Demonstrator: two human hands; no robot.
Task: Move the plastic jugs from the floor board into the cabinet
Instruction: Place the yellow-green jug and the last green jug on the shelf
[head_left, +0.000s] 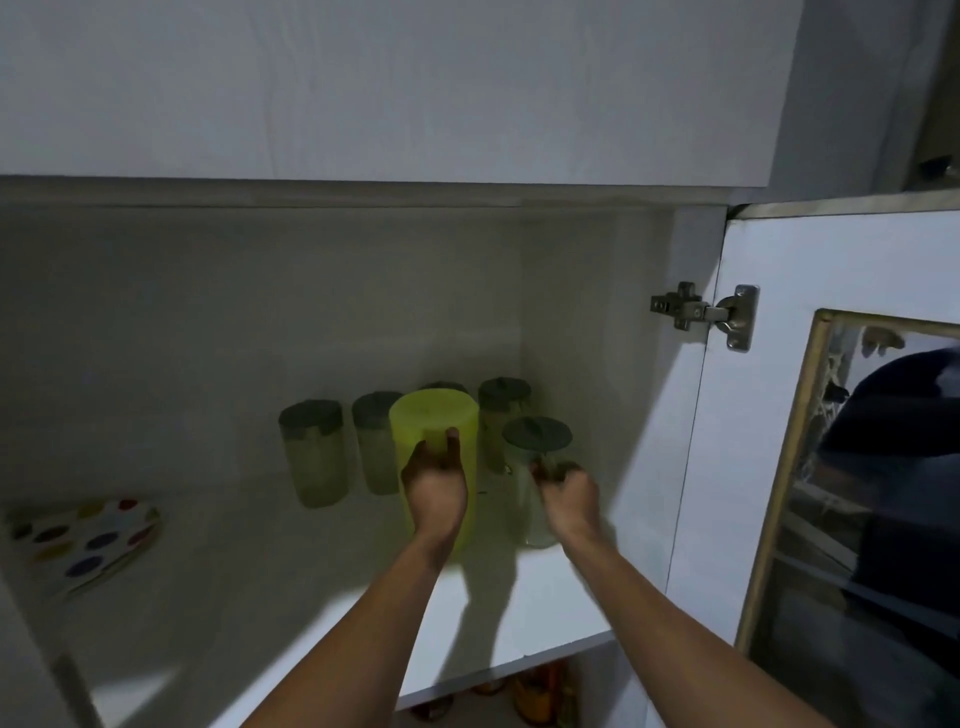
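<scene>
Fingers (453, 441) of our left hand (434, 486) wrap the yellow jug (436, 431), upright on the cabinet shelf (545, 597); our right hand (566, 493) is closed on what seems to be the handle of a clear jug (535, 457) beside it, though dim light blurs the grip. Other jugs (311, 457) stand behind. We should slide both back gently, keeping them upright, clear of the lids behind.
</scene>
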